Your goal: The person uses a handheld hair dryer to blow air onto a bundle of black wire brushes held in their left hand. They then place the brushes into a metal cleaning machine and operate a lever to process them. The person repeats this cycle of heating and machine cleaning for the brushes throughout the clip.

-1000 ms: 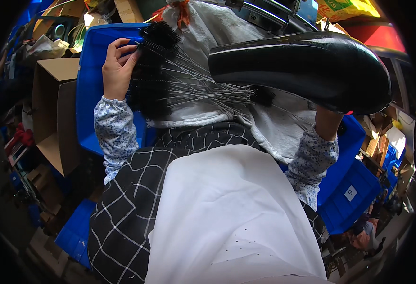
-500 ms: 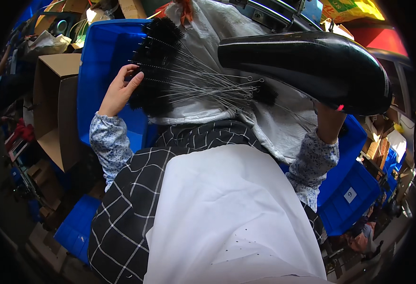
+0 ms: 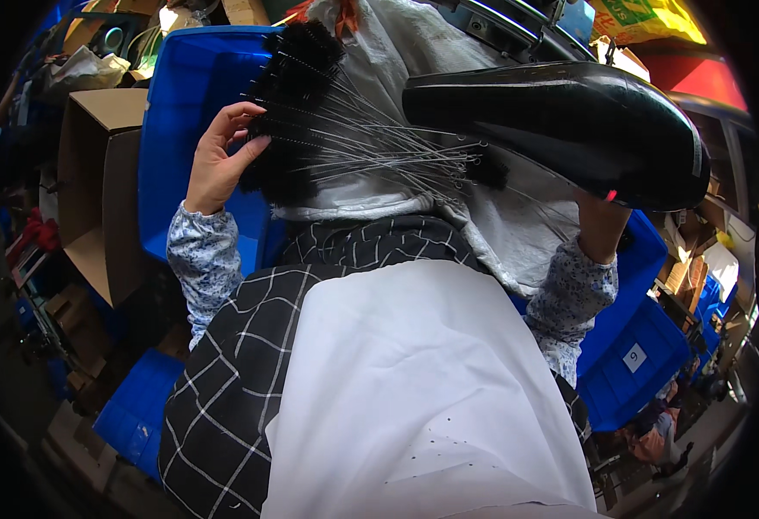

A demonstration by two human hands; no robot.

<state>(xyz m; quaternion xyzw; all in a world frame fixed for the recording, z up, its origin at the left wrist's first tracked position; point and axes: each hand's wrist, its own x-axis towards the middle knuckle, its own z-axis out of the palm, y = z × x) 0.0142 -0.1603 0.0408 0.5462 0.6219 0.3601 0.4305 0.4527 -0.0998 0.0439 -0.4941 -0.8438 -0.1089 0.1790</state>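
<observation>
A bundle of black-bristled wire brushes (image 3: 286,160) lies across a white woven sack over my lap, their thin metal stems fanning right and ending in small loops. My left hand (image 3: 220,160) is at the bristle ends on the left, fingers and thumb curled around the tip of a brush. Just right of the bundle, a long black rounded machine cover (image 3: 561,130) hides the fingers of my right hand (image 3: 602,221); only its wrist and back show below the cover. Some dark bristles (image 3: 487,170) also show beyond the looped ends.
A blue bin (image 3: 159,147) stands behind my left hand, with an open cardboard box (image 3: 124,199) beside it. More blue bins (image 3: 639,363) are at the lower right and lower left. A metal machine part (image 3: 505,30) sits at the top, near a yellow bag (image 3: 647,19).
My left hand has shifted slightly right and further onto the bristles, its fingers closing in more. The right hand stays under the black cover. The view has tilted a little.
</observation>
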